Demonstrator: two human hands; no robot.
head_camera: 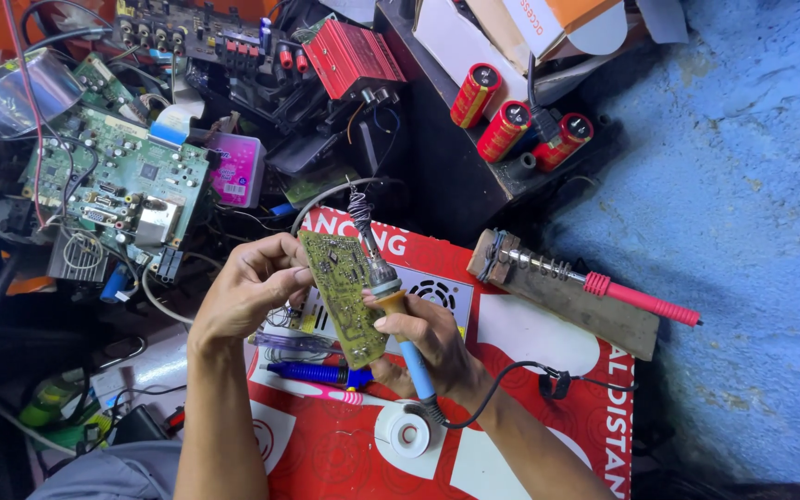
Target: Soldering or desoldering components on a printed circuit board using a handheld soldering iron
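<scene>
In the middle of the frame, the left hand (250, 294) holds a long, thin, yellow-green circuit board (344, 294). Its fingers are pinched on the upper left edge of the board, and the board stands tilted above a flat red and white printed sheet (511, 333).

The right hand (423, 343) is just right of the board. Its fingers are wrapped tight around a soldering iron with a blue and orange handle (398, 319). The thumb of this hand also presses on the right edge of the board. The metal end of the iron, with thin wire curled around it, points up past the top of the board. A black cord (511, 375) runs from the bottom of the handle off to the right.

Below the hands, a small white roll of solder wire (409, 432) lies on the red sheet. A blue pen-like tool (318, 373) lies just left of the right hand.

To the right of the hands, a second soldering iron with a red handle (636, 298) rests on a brown wooden block (567, 301).

In the upper left of the frame sits a big green circuit board (122, 171) among lots of wires. At the top middle, three red round capacitors (511, 120) lie on a black box (456, 176).
</scene>
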